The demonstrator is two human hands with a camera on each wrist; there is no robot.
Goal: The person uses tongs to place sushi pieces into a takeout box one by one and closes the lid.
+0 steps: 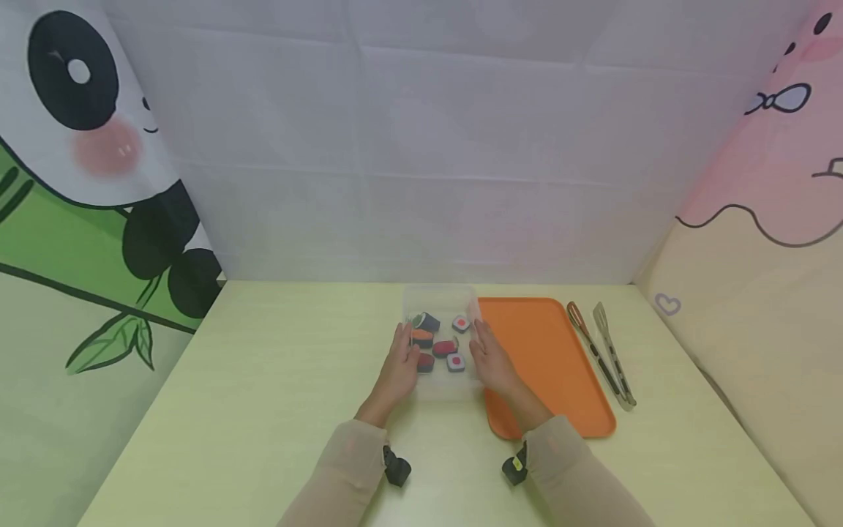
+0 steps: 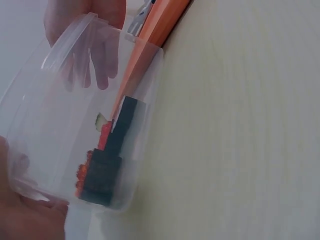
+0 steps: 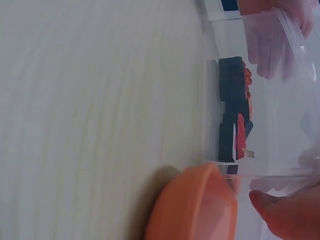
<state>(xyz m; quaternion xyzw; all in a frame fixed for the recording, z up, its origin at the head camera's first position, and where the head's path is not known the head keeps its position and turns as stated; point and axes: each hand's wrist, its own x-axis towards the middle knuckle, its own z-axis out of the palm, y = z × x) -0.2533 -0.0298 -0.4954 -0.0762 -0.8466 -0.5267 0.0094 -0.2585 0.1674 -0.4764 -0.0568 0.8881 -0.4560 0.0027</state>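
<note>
A clear plastic container (image 1: 440,294) stands on the table between both hands. In it lie several sushi pieces: white-centred rolls (image 1: 456,362), red-topped pieces (image 1: 445,349) and an orange-topped piece (image 1: 421,337), all banded in black. My left hand (image 1: 400,369) rests along the container's left side, its fingers extended. Opposite it, my right hand (image 1: 497,369) lies along the right side, over the tray's left edge. Straight fingers (image 2: 102,65) of the right hand show through the wall in the left wrist view. The right wrist view shows fingers (image 3: 265,52) of the left hand likewise.
An orange tray (image 1: 536,348) lies right of the container, partly under my right forearm. Long metal tongs (image 1: 613,350) lie beside the tray's right edge. Pale fabric (image 1: 428,146) hangs behind the table (image 1: 263,380), with printed fabric along both sides.
</note>
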